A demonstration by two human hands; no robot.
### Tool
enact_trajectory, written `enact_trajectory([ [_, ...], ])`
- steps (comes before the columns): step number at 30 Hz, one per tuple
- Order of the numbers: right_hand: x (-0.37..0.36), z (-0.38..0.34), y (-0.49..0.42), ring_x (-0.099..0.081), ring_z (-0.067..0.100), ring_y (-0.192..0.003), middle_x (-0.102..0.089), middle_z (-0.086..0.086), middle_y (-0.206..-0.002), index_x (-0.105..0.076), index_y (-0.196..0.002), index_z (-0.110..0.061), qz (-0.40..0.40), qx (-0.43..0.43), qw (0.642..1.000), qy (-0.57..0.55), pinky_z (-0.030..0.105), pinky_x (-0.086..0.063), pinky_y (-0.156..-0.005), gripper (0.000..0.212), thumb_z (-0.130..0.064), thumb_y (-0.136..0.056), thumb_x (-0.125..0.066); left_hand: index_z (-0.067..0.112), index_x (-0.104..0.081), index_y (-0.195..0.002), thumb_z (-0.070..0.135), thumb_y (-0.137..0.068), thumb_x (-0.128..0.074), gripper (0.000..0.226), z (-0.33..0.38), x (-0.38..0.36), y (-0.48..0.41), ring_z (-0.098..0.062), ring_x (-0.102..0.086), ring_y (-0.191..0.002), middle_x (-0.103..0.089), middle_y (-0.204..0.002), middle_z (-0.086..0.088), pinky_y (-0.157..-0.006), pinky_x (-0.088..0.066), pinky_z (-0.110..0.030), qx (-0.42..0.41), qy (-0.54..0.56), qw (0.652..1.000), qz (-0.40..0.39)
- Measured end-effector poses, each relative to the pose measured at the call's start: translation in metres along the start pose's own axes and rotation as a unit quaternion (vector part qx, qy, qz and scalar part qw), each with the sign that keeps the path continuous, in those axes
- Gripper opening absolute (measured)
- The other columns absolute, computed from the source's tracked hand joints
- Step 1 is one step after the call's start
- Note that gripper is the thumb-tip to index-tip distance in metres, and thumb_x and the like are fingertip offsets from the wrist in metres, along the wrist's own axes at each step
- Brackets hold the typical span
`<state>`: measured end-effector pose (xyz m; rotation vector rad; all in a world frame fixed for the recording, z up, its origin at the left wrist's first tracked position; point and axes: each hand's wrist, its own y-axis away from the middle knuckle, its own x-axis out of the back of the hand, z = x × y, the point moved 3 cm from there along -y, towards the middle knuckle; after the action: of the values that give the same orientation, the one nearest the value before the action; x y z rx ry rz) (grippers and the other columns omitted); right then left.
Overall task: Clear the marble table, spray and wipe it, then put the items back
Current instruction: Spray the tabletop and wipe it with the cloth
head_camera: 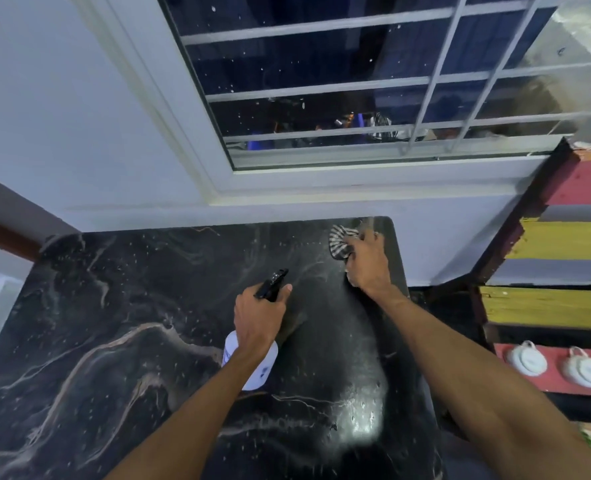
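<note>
The black marble table [121, 327] with pale veins fills the lower part of the view and is speckled with wet droplets. My left hand [257, 318] grips a white spray bottle [259, 368] with a black nozzle, held above the table's middle, nozzle pointing to the far right. My right hand [368, 263] presses a striped grey and white cloth [339, 242] onto the table's far right corner.
A white wall and a barred window [356, 81] stand behind the table. To the right are striped yellow, red and grey wooden steps [560, 244], with two white cups [557, 367] on a red ledge. A wet glare patch lies near the table's front right.
</note>
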<state>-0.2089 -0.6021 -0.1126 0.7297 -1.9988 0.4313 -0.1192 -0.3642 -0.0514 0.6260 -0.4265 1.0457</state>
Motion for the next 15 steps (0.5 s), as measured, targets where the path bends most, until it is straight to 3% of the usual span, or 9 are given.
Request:
enact_trajectory([
  [3,0.004,0.006,-0.028,-0.037,0.039,-0.124,-0.042,0.019,-0.137,-0.063,-0.131,-0.014,0.032,-0.122,0.991,-0.041,0.047,-0.044,-0.103,0.047,0.002,-0.087,-0.054,0.018,-0.042,-0.052,0.037,-0.087,-0.082,0.057,0.0,0.01,-0.008,-0.017,-0.04,-0.048,-0.043,-0.046,0.004,-0.054,-0.034,-0.028,-0.013,0.009,1.0,0.016],
  [4,-0.001,-0.006,-0.03,-0.036,0.041,-0.126,-0.041,0.02,-0.137,-0.06,-0.135,-0.014,0.029,-0.123,0.991,-0.033,0.047,-0.04,-0.106,0.05,0.002,-0.088,-0.055,0.018,-0.04,-0.051,0.037,-0.087,-0.082,0.058,-0.002,0.014,-0.011,-0.017,-0.039,-0.048,-0.042,-0.045,0.005,-0.054,-0.034,-0.028,-0.014,0.01,1.0,0.026],
  [6,-0.023,-0.049,-0.016,-0.036,0.04,-0.129,-0.042,0.018,-0.139,-0.055,-0.14,-0.02,-0.02,0.004,1.0,-0.01,0.048,-0.036,-0.114,0.059,0.004,-0.086,-0.055,0.014,-0.042,-0.053,0.037,-0.087,-0.082,0.057,-0.006,0.023,-0.014,-0.018,-0.039,-0.049,-0.043,-0.046,0.002,-0.053,-0.036,-0.031,-0.011,0.012,0.999,0.038],
  [8,-0.052,-0.076,0.005,-0.038,0.033,-0.124,-0.045,0.011,-0.134,-0.059,-0.135,-0.023,-0.085,0.153,0.985,-0.006,0.049,-0.045,-0.105,0.058,0.006,-0.085,-0.051,0.006,-0.048,-0.057,0.037,-0.087,-0.081,0.055,-0.007,0.028,-0.016,-0.018,-0.041,-0.05,-0.046,-0.049,-0.001,-0.054,-0.037,-0.032,-0.003,0.018,0.999,0.04],
  [9,-0.055,-0.077,0.003,-0.04,0.03,-0.119,-0.046,0.009,-0.13,-0.062,-0.132,-0.024,-0.093,0.183,0.979,-0.012,0.046,-0.048,-0.1,0.056,0.006,-0.085,-0.051,0.006,-0.048,-0.056,0.036,-0.087,-0.081,0.054,-0.007,0.029,-0.016,-0.018,-0.04,-0.049,-0.046,-0.048,0.0,-0.053,-0.037,-0.031,-0.003,0.02,0.999,0.04],
  [10,-0.05,-0.073,-0.005,-0.041,0.029,-0.116,-0.046,0.007,-0.126,-0.063,-0.129,-0.025,-0.086,0.163,0.982,-0.028,0.042,-0.048,-0.099,0.055,0.006,-0.085,-0.053,0.01,-0.046,-0.054,0.036,-0.088,-0.081,0.055,-0.008,0.03,-0.017,-0.017,-0.039,-0.048,-0.044,-0.046,0.002,-0.053,-0.036,-0.03,-0.006,0.022,0.999,0.04],
  [13,-0.033,-0.048,-0.037,-0.04,0.038,-0.119,-0.043,0.014,-0.129,-0.062,-0.132,-0.018,-0.031,-0.019,0.998,-0.043,0.042,-0.042,-0.104,0.056,0.006,-0.082,-0.058,0.019,-0.038,-0.051,0.034,-0.089,-0.081,0.059,-0.012,0.04,-0.022,-0.013,-0.035,-0.045,-0.04,-0.044,0.006,-0.052,-0.032,-0.027,-0.009,0.03,0.998,0.051],
  [15,-0.038,-0.069,-0.027,-0.035,0.038,-0.125,-0.039,0.015,-0.137,-0.058,-0.136,-0.017,-0.048,0.015,0.999,-0.016,0.047,-0.04,-0.109,0.057,0.004,-0.083,-0.058,0.02,-0.037,-0.052,0.034,-0.089,-0.081,0.059,-0.018,0.047,-0.023,-0.013,-0.033,-0.045,-0.039,-0.044,0.007,-0.051,-0.031,-0.026,-0.009,0.029,0.998,0.053],
])
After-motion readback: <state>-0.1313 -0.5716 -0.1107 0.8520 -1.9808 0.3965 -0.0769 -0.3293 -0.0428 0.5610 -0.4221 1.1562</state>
